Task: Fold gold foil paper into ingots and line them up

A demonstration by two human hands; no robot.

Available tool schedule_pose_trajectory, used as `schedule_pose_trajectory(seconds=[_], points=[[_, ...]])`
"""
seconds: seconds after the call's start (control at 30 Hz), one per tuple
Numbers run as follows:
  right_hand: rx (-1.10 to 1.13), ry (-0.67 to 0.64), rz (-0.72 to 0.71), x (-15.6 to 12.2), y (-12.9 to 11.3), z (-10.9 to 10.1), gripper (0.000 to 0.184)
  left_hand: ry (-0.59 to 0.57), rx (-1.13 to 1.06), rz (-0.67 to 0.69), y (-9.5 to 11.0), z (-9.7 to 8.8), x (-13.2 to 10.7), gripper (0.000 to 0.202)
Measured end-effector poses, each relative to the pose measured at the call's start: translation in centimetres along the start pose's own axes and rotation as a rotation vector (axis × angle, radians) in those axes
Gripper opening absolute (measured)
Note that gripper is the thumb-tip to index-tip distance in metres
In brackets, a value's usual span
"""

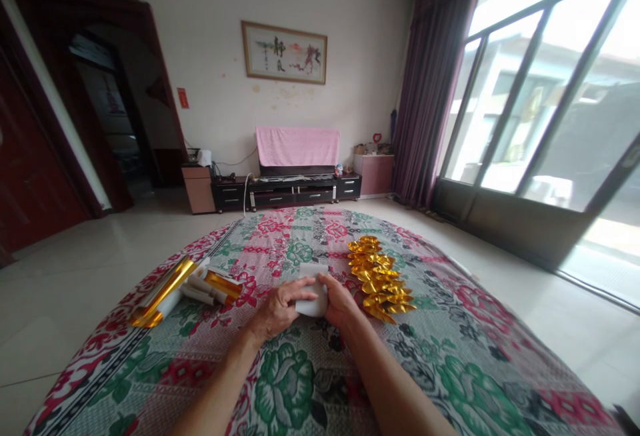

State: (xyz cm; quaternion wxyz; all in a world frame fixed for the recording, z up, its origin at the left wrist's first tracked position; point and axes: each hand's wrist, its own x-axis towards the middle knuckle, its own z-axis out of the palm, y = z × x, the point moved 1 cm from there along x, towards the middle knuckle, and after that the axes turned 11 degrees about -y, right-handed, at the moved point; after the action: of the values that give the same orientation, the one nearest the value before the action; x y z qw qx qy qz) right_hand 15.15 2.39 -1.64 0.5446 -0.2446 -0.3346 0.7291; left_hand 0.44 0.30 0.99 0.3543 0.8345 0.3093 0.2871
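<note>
Both hands meet over a floral cloth (300,383) spread in front of me. My left hand (277,311) and my right hand (339,301) pinch a small sheet of white-backed paper (313,288) between them, its lower part curled round. The fingers of both are closed on it. Just right of my right hand lies a row of several folded gold foil pieces (379,277). To the left lie rolled gold and white foil sheets (185,287).
The cloth covers a low surface on a pale tiled floor (85,269). A dark TV cabinet (287,191) with a pink cover stands at the far wall. Large glass doors (545,123) with a purple curtain fill the right side. A dark wooden doorway (100,109) is on the left.
</note>
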Motion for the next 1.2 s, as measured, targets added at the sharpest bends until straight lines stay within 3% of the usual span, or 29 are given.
schedule_pose_trajectory(seconds=[0.2, 0.43, 0.7, 0.9, 1.07, 1.2], points=[[0.147, 0.121, 0.039, 0.0, -0.1, 0.0, 0.015, -0.024, 0.005, -0.056, 0.5, -0.1, -0.1, 0.041], [0.120, 0.062, 0.023, -1.1, -0.7, 1.4, 0.017, -0.020, 0.007, -0.089, 0.5, -0.2, -0.2, 0.031], [0.018, 0.054, -0.071, -1.1, -0.7, 1.7, 0.029, -0.011, -0.190, -0.130, 0.7, -0.5, -0.4, 0.024], [-0.059, -0.011, -0.127, -1.5, -0.5, 2.2, 0.033, 0.065, -0.179, -0.134, 0.5, -0.7, -0.3, 0.033], [-0.114, -0.034, -0.127, -1.6, -0.4, 2.2, 0.027, 0.247, -0.053, -0.095, -0.1, -0.9, -0.2, 0.029], [-0.176, -0.036, -0.113, -1.6, -0.2, 2.0, 0.027, 0.280, -0.004, -0.146, -0.8, -0.9, -0.1, 0.032]])
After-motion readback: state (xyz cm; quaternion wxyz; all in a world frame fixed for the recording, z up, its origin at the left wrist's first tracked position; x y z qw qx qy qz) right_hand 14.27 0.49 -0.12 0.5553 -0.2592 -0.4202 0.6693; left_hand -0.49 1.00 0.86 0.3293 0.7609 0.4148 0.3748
